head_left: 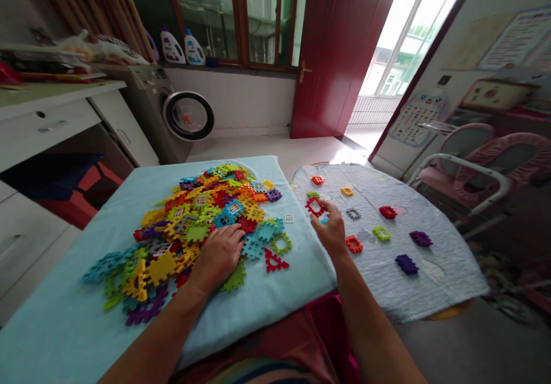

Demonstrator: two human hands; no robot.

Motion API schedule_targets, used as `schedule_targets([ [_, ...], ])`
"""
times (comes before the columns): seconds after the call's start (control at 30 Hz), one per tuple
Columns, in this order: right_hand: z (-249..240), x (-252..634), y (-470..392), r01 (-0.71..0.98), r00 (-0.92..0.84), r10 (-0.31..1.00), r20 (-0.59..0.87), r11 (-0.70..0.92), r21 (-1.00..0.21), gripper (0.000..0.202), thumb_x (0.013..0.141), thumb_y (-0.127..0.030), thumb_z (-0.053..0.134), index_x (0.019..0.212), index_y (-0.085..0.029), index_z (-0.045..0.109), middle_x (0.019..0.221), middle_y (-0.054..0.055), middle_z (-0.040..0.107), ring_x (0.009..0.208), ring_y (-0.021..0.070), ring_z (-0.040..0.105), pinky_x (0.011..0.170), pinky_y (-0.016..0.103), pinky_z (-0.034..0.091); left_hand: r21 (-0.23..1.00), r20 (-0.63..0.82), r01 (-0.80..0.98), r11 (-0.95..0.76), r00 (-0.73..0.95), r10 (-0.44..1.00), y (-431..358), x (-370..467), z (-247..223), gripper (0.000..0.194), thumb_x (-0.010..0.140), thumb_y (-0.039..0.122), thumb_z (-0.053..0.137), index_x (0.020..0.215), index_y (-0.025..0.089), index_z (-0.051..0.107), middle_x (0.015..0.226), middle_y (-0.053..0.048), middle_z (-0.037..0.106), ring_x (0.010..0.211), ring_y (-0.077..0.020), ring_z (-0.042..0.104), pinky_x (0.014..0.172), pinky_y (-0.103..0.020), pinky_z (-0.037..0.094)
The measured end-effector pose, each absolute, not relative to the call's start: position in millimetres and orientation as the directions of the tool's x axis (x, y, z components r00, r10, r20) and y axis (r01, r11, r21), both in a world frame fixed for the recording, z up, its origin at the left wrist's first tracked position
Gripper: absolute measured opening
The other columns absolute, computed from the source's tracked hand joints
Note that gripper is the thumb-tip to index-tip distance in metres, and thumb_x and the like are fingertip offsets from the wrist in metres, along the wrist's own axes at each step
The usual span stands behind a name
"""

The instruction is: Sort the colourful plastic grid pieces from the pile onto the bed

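A large heap of colourful notched plastic pieces (198,217) lies on the light blue cloth of the left table (275,292). My left hand (221,252) rests on the heap's near right side, fingers on the pieces; whether it grips one is hidden. My right hand (330,228) is pinched on a red frame piece (315,206) above the left edge of the right table. A light blue piece (323,218) shows by its fingers. A red triangular piece (275,262) and a small white window piece (288,218) lie beside the heap.
The round right table (456,263) holds several spread-out pieces, among them a purple one (420,238), a dark blue one (407,264) and a green one (381,233). A pink chair (465,171) stands at the right. Behind are an open washing machine (188,115) and a red door (340,45).
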State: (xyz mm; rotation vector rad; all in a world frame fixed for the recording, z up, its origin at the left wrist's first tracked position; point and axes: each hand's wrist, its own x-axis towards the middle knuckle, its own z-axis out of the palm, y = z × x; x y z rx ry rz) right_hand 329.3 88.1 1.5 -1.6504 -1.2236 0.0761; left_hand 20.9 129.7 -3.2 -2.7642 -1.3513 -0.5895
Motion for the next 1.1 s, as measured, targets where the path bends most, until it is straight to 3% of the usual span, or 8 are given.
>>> schedule_targets([
  [0.17, -34.3, 421.9, 49.5, 0.713, 0.559, 0.680, 0.475, -0.101, -0.694, 0.045, 0.074, -0.038, 0.062, 0.113, -0.016, 0.063, 0.112, 0.015, 0.066, 0.099, 0.0286, 0.061, 0.089, 0.045, 0.050, 0.142, 0.340, 0.756, -0.639, 0.570, 0.749, 133.4, 18.4, -7.7, 0.032, 0.093, 0.027, 0.046, 0.112, 0.020, 0.070, 0.127, -0.013, 0.068, 0.116, -0.0292, 0.063, 0.104, -0.049, 0.047],
  [0.3, -59.9, 491.9, 31.2, 0.770, 0.582, 0.632, 0.512, -0.226, -0.597, 0.038, 0.070, -0.038, 0.061, 0.101, -0.017, 0.065, 0.103, 0.013, 0.066, 0.096, 0.0291, 0.059, 0.092, 0.045, 0.048, 0.122, 0.340, 0.748, -0.653, 0.586, 0.735, 135.8, 16.1, -9.8, 0.034, 0.094, 0.030, 0.045, 0.113, 0.018, 0.070, 0.126, -0.013, 0.068, 0.116, -0.0297, 0.064, 0.103, -0.049, 0.048],
  [0.53, -72.9, 582.0, 39.4, 0.664, 0.746, 0.544, 0.384, -0.572, -0.481, 0.034, 0.067, -0.034, 0.060, 0.096, -0.017, 0.062, 0.101, 0.015, 0.067, 0.101, 0.0317, 0.058, 0.093, 0.042, 0.045, 0.072, 0.376, 0.744, -0.665, 0.597, 0.709, 141.5, 11.2, -20.6, 0.034, 0.095, 0.033, 0.044, 0.112, 0.021, 0.071, 0.125, -0.012, 0.069, 0.113, -0.0288, 0.065, 0.101, -0.048, 0.049],
  [0.83, -83.5, 633.7, 65.2, 0.534, 0.845, 0.457, 0.276, -0.731, -0.425, 0.029, 0.075, -0.035, 0.060, 0.097, -0.016, 0.062, 0.099, 0.015, 0.066, 0.101, 0.0305, 0.059, 0.093, 0.041, 0.043, 0.031, 0.417, 0.720, -0.694, 0.621, 0.663, 143.0, 6.2, -24.9, 0.034, 0.096, 0.036, 0.044, 0.110, 0.022, 0.072, 0.123, -0.011, 0.070, 0.109, -0.0274, 0.066, 0.098, -0.046, 0.050],
  [1.1, -90.3, 662.6, 84.2, 0.529, 0.849, 0.464, 0.255, -0.731, -0.431, 0.038, 0.075, -0.037, 0.060, 0.107, -0.018, 0.056, 0.106, 0.014, 0.063, 0.108, 0.0316, 0.057, 0.097, 0.046, 0.042, 0.002, 0.429, 0.729, -0.685, 0.618, 0.659, 141.2, 5.3, -26.7, 0.032, 0.096, 0.036, 0.045, 0.112, 0.024, 0.071, 0.125, -0.009, 0.069, 0.109, -0.0261, 0.066, 0.098, -0.044, 0.050],
])
